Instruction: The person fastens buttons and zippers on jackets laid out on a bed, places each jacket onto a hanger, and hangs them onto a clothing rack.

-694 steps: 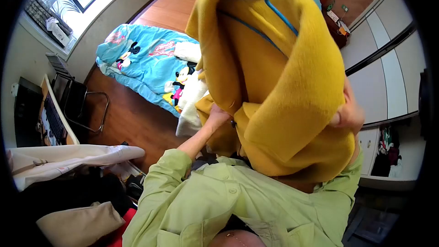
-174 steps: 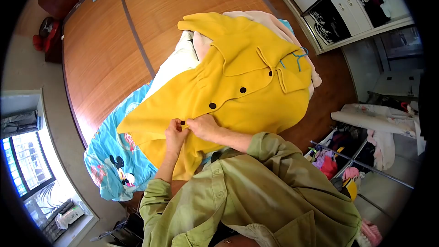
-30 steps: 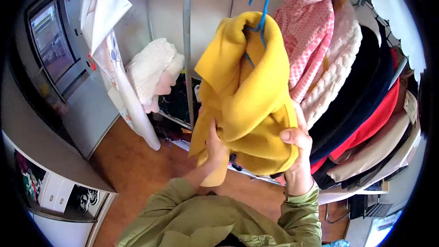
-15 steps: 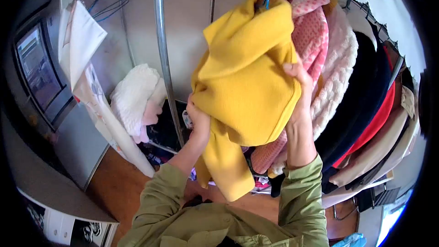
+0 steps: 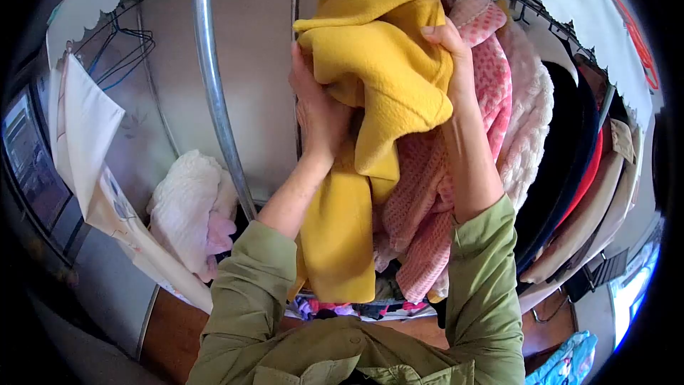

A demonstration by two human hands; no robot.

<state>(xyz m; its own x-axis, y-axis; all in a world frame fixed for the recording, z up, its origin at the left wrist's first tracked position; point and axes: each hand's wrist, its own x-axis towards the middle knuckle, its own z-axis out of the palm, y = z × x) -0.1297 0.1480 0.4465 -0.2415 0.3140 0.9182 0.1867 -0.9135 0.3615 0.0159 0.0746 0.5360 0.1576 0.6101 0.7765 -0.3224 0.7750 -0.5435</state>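
plainly, the yellow coat runs up and down between the metal pole and the pink spotted garment, clasped on one side by the left hand and on the other, thumb in front, by the right hand, nearer that garment.

Single view: head-worn camera, facing forward and down, wide round field with dark corners. Wearer's green shirt fills 6 o'clock at closest range; hands near, between 11 and 1. Metal post at 10, hanging clothes at 3, floor farther off, between 7 and 8.
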